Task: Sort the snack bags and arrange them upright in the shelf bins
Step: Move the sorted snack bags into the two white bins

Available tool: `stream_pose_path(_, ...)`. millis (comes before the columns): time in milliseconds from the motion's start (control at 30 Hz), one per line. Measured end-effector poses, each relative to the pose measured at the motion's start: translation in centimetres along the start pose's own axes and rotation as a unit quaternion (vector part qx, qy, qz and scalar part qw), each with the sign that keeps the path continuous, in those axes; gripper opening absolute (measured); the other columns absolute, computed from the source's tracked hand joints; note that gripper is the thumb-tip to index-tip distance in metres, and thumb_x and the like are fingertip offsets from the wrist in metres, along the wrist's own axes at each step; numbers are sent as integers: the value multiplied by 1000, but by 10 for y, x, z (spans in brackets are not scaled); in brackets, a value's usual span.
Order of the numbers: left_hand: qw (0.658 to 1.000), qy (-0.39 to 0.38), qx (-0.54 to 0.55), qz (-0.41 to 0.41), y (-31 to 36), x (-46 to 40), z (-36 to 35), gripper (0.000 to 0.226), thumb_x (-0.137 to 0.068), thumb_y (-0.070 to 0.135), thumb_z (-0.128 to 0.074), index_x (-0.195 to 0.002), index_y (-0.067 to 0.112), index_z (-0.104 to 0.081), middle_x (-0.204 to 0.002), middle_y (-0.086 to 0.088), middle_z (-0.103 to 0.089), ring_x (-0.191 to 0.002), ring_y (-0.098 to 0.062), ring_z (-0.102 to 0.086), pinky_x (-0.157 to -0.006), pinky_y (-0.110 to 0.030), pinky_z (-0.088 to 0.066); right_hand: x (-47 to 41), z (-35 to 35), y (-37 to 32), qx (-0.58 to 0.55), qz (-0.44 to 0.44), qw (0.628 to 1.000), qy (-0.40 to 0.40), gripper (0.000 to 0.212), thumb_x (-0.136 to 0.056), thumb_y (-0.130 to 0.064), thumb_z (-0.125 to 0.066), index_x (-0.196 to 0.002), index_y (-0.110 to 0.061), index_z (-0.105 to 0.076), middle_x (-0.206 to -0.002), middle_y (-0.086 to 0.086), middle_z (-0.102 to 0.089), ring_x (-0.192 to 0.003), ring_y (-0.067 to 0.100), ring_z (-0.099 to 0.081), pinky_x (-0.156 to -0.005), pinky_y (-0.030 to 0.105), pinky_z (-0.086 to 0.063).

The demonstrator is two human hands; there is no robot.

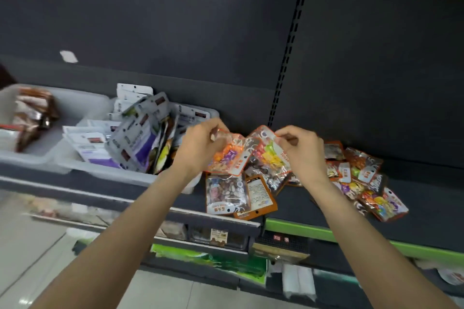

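- Head view: an orange candy bag (pixel 227 155) is pinched at its top edge by the left hand (pixel 200 144).
- A second orange candy bag (pixel 270 152) is pinched at its top by the right hand (pixel 302 149), just beside the first.
- More orange bags (pixel 361 175) are scattered flat on the dark shelf (pixel 426 211).
- Purple-and-white bags (pixel 140 143) are leaned in a white bin (pixel 105 170) to the left.
- Brown bags (pixel 32 118) are held in a farther bin (pixel 75 105).

Two bare forearms in view, no sleeves, both showing to approx the elbow. Left hand (pixel 200 144) & right hand (pixel 302 150): no gloves, no rings, no watch or wristband seen. Nails short, unpainted as far as visible. Hands slightly motion-blurred, fine detail n/a.
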State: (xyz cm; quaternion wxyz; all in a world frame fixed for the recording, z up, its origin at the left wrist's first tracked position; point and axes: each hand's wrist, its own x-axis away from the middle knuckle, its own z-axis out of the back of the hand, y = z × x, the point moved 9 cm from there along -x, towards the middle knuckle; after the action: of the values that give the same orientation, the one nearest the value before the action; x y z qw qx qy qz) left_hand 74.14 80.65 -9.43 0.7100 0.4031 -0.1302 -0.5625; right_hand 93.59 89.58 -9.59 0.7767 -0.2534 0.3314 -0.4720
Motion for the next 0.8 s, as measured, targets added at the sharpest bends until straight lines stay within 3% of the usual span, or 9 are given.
stream_pose_path(100, 999, 46, -25, 1, -19, 17, 61, 12, -87, 10, -64, -80, 20, -64, -66, -2, -66, -56, -13, -58, -58, -26, -45, 3, -26, -56, -12, 40, 999, -11, 12, -88, -11, -64, -94, -17, -73, -87, -9, -68, -81, 5, -61, -75, 21, -48)
stream_pose_path(167, 997, 68, -20, 11, -38, 31, 104, 15, -88, 8, -62, -81, 20, -66, -66, 1, -67, -55, -2, -59, -56, -12, -42, 7, -51, -95, -31, 62, 997, -20, 11, -88, -12, -64, -91, -18, -73, -86, -9, -69, -81, 4, -62, -76, 22, -50)
stream_pose_path(233, 995, 98, -30, 22, -61, 47, 151, 16, -87, 6, -62, -82, 21, -67, -69, 5, -66, -58, 1, -58, -59, -7, -39, 12, -80, -135, -42, 79, 996, -30, 11, -88, -12, -64, -89, -19, -73, -85, -10, -69, -82, 7, -64, -78, 25, -51)
stream_pose_path(367, 988, 135, -70, 30, -118, 81, 243, 11, -86, 9, -65, -85, 17, -71, -76, 4, -67, -72, -16, -63, -71, -26, -46, 33, -144, -215, -62, 107, 992, -36, 11, -87, -11, -64, -89, -18, -73, -83, -11, -67, -81, 8, -63, -79, 25, -49)
stream_pose_path(467, 987, 134, -87, 26, -161, 102, 302, 8, -85, 10, -67, -86, 14, -73, -85, 0, -69, -79, -15, -60, -72, -22, -41, 48, -194, -267, -75, 109, 990, -40, 9, -86, -12, -66, -87, -18, -73, -79, -13, -65, -75, 4, -60, -73, 21, -47)
stream_pose_path(600, 983, 156, -78, 49, -219, 131, 372, 9, -85, 9, -66, -84, 15, -72, -80, 9, -64, -74, -9, -56, -69, -17, -37, 62, -261, -329, -81, 113, 989, -52, 9, -86, -11, -66, -86, -17, -74, -80, -9, -68, -77, 8, -62, -73, 27, -48)
stream_pose_path(800, 979, 155, -69, 111, -305, 141, 446, 5, -86, 11, -66, -86, 12, -71, -80, 2, -67, -79, -22, -63, -78, -33, -45, 55, -340, -390, -78, 110, 989, -56, 14, -86, -12, -64, -82, -24, -71, -81, -9, -68, -77, 7, -61, -73, 30, -50)
